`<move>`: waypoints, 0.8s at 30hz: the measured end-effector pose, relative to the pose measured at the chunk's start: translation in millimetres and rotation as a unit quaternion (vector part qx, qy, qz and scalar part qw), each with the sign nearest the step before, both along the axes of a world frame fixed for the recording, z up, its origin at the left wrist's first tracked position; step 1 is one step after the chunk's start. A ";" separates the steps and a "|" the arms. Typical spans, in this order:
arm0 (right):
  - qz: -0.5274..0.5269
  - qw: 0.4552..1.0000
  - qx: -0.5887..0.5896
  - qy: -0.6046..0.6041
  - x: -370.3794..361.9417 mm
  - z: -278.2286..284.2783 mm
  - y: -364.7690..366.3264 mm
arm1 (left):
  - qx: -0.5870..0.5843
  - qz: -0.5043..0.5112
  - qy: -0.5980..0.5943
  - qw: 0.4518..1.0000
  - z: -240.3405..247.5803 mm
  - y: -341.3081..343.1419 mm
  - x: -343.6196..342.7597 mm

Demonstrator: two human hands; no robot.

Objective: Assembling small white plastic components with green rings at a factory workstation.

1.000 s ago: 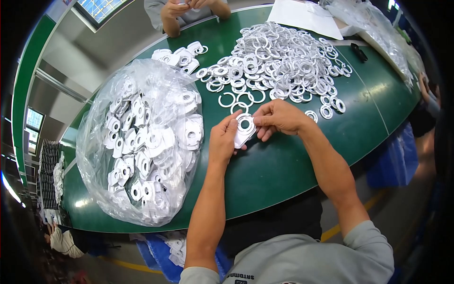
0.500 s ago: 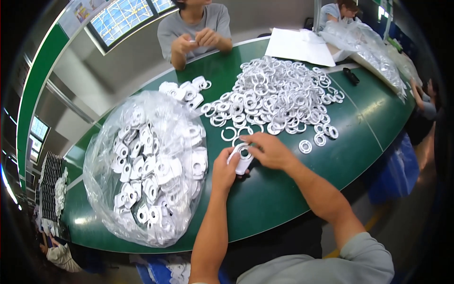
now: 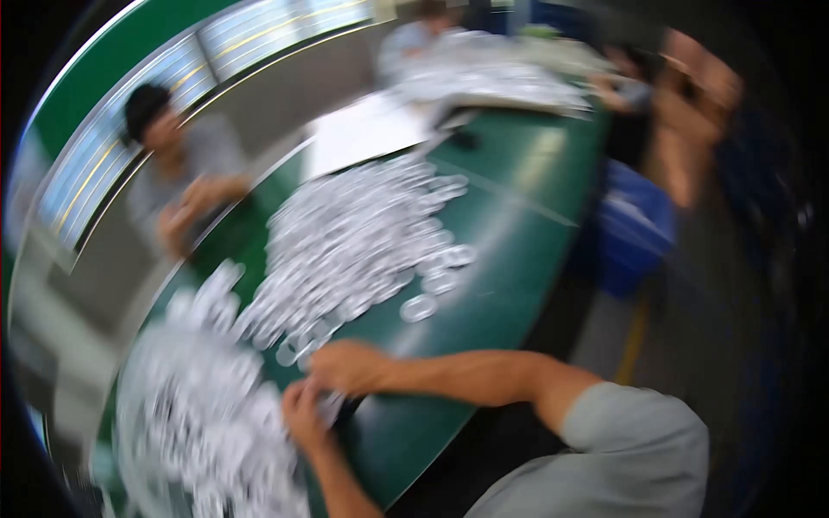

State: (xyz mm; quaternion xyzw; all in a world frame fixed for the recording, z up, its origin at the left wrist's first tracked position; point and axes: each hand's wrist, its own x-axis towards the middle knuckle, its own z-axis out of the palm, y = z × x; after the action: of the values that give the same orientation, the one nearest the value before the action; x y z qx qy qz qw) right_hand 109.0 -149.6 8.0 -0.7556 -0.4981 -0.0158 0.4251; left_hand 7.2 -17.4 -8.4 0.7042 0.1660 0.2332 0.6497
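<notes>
Pinching a small white piece (image 3: 331,407), my left grip (image 3: 301,414) meets my right grip (image 3: 350,367) low over the green bench (image 3: 509,250); whether the right fingers are closed on anything, I cannot tell. The piece sits between the two hands, close to the heap of white rings (image 3: 345,246), whose nearest rings lie just past my right knuckles, so room ahead is tight. On the left, the clear plastic bag (image 3: 136,436) with its white parts (image 3: 211,423) crowds in just beside my left grip. Open green surface spreads to the right, beyond my right forearm (image 3: 471,377), between the heap and the near edge, which slants from the bottom of the view up to the right.

What I see of the piece is a pale, blurred patch, its outline mostly covered by my fingers. Streaking smears single rings together, and the bag runs off the bottom of the view. Farther out, a white sheet (image 3: 367,134) borders the heap; a dark object (image 3: 464,138) near it is too blurred to name. Across the bench, whatever a co-worker's hands (image 3: 210,193) may hold is unreadable.
</notes>
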 end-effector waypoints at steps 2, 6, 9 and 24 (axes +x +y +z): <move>-0.003 1.000 -0.003 0.019 -11.9 0.5 17.3 | -0.004 0.029 -0.072 0.997 -24.8 20.2 -9.3; -0.011 0.994 0.108 0.027 -5.6 -13.8 14.8 | 0.047 -0.051 -0.090 0.994 -11.8 20.3 -2.6; 0.035 0.984 0.132 0.111 2.8 -12.2 -5.8 | 0.085 -0.022 0.085 0.993 27.2 -17.8 -10.1; -0.065 0.984 0.050 -0.157 53.9 -10.7 -50.9 | 0.191 0.084 0.138 0.968 84.1 -23.9 -159.4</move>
State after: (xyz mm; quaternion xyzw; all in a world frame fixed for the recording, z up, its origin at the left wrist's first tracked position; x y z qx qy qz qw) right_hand 162.9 -200.5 -2.7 -0.7521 -0.5073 -0.1867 0.3771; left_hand -152.1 -41.3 75.7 0.8243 0.2652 0.2151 0.4516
